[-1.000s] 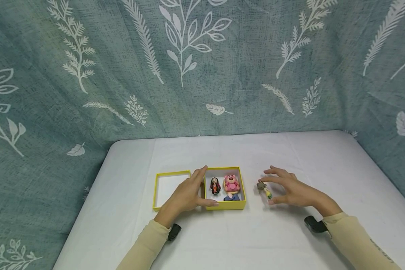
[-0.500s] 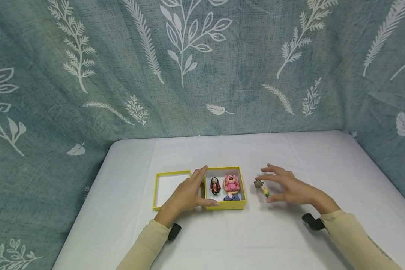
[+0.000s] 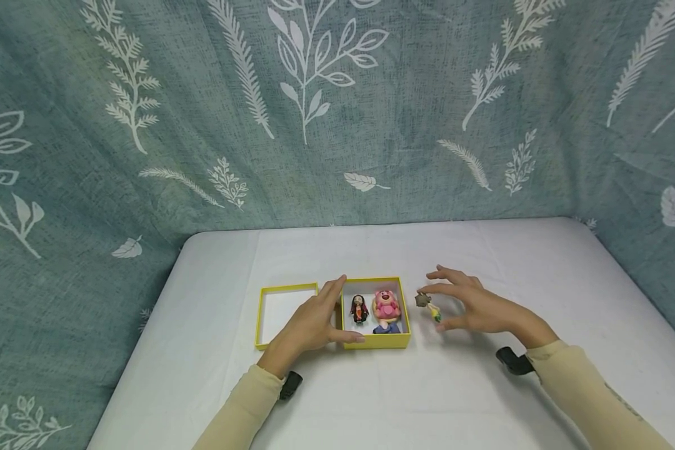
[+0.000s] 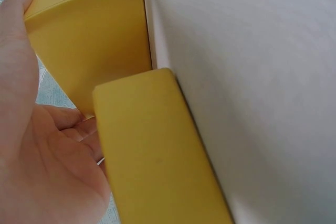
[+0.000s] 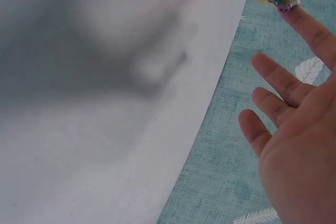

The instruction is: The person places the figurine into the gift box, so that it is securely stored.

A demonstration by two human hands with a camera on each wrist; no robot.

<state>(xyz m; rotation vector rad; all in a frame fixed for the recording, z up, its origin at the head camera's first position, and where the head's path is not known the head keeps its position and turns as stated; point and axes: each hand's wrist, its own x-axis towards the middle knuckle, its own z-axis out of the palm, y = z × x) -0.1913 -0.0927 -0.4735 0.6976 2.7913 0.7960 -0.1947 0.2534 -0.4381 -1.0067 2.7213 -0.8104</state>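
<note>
Teal leaf-patterned cloth hangs behind one white table. Two hands work over it, and the clock hours below are taken from the box's centre in the head view. At 3 o'clock, the right hand pinches one small figurine between thumb and index finger, just beside the box, its other fingers spread apart. At 9 o'clock, the left hand clasps the single yellow box, thumb along the near wall and fingertips at the far corner.

Three items sit inside: a dark-haired doll at 9, a pink bear at 2, and a blue piece at 5, partly hidden by the near wall. One yellow-rimmed lid lies farther out at 9, white inside upward, near the box.

Each wrist carries a black device, two in all, below tan sleeves. Only the left wrist view shows fingers behind the box and the outer yellow sides facing the palm; only the right shows the figurine's small purple part at the index fingertip.
</note>
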